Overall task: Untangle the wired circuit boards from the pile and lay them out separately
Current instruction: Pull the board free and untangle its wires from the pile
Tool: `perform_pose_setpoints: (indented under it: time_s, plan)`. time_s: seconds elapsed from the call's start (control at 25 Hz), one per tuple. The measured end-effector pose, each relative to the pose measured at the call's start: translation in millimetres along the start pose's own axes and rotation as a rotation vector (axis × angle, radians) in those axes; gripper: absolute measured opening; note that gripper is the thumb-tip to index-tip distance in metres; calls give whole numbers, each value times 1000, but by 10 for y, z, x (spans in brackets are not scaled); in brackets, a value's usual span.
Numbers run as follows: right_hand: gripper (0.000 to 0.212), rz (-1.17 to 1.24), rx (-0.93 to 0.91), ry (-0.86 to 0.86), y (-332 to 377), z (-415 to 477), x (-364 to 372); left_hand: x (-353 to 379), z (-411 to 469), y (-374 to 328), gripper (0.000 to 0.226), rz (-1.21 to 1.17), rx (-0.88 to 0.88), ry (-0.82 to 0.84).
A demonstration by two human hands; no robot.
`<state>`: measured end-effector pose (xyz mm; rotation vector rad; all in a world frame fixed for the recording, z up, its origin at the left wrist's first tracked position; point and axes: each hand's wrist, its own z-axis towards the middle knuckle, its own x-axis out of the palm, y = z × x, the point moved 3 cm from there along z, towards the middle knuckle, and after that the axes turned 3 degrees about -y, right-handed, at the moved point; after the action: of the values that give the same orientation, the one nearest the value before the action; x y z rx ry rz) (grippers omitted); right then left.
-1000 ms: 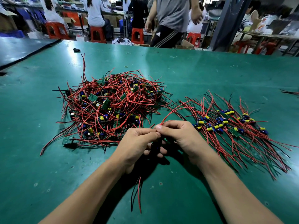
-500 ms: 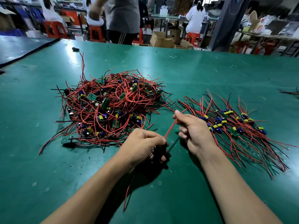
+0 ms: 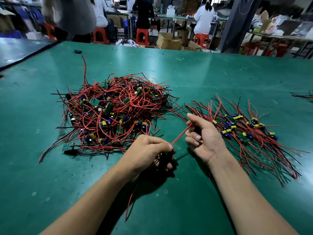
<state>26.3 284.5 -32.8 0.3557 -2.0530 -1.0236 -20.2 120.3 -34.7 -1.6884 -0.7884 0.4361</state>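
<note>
Near side: the table (image 3: 194, 209) runs out of view beneath both forearms, so its near edge is unseen.
Trailing wires (image 3: 131, 199): red and dark leads drop from the left hand toward the viewer and lie on the mat, nearer than the pile.
Left hand (image 3: 149, 150): off the pile's near right corner, just short of its outer strands. The fingers are curled round a dark piece (image 3: 163, 158), mostly hidden, and thumb and forefinger nip one end of the red wire.
Red wire (image 3: 180, 134): taut, slanting away to the right hand.
Right hand (image 3: 203, 136): right of the pile, palm turned up. Thumb and forefinger pinch the wire's far end; the other fingers are loosely curled.
Gap: a narrow strip of green mat separates the pile from the laid-out row, crossed by stray strands at its far end.
Pile (image 3: 115, 112): a tangled heap of red and black leads with green boards.
Laid-out row (image 3: 245, 131): right of the pile, boards side by side, leads fanned out.
Left of the pile: wide mat up to a darker neighbouring table (image 3: 20, 48).
Beyond the pile: broad mat with a yellow rubber band (image 3: 130, 69) and a small black object (image 3: 77, 51), then the far edge.
Far right of the pile: loose wires (image 3: 304, 95) at the frame edge.
Past the far edge: red stools (image 3: 142, 37), cartons (image 3: 167, 42), a dark pillar (image 3: 235, 24), people at benches.
</note>
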Motion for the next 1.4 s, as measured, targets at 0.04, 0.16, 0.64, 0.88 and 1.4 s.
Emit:
perform_pose_setpoints:
  time_s: [0.04, 0.16, 0.64, 0.88, 1.4]
  plan:
    - [37, 10, 8, 3, -8, -6, 9, -4, 4, 3, 16, 1, 1, 0]
    - [40, 129, 68, -7, -18, -3, 3, 1, 18, 5, 16, 7, -5, 12]
    - [58, -465, -16, 224, -186, -33, 37, -12, 25, 2, 18, -172, 30, -101]
    - [22, -474, 18, 317, -287, -137, 133, -50, 22, 14, 16, -198, 38, -119]
    - [28, -104, -132, -86, 37, 40, -66, -6, 13, -30, 20, -3, 36, 36]
